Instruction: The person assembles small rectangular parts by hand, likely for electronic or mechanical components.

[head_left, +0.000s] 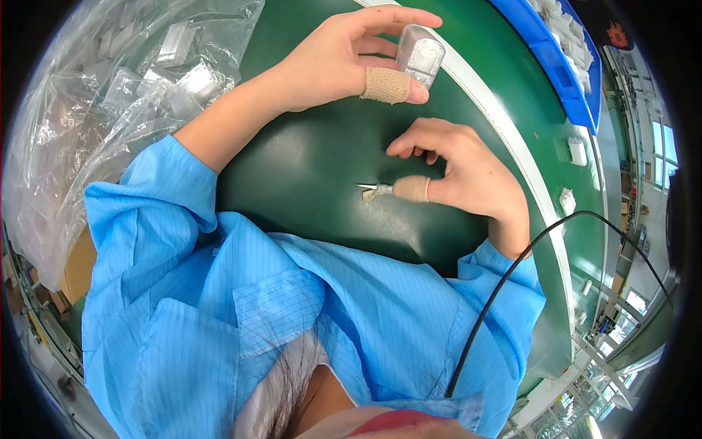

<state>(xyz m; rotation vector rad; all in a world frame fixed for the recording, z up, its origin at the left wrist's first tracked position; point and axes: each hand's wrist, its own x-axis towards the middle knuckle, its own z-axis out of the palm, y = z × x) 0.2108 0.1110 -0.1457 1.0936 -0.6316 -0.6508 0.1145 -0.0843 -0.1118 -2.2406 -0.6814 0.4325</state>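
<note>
My left hand (333, 58) is closed around a small clear plastic case (422, 57) with a white part inside. Its thumb, wrapped in tan tape, presses the lower side, while the index finger stretches over the top. Lower and to the right, my right hand (468, 164) hovers low over the green tabletop with thumb and index finger apart. The taped right thumb points at a small pointed metal piece (369, 185); whether they touch, I cannot tell. A tan scrap (370, 194) lies by that piece. The other right fingers are curled and partly hidden.
A large clear plastic bag (88, 132) of packaged white parts fills the left. A blue bin (545, 51) with white pieces stands at the far right, beyond a white curved strip (504, 121). White pieces (576, 151) lie past it. A black cable (504, 282) crosses my right sleeve.
</note>
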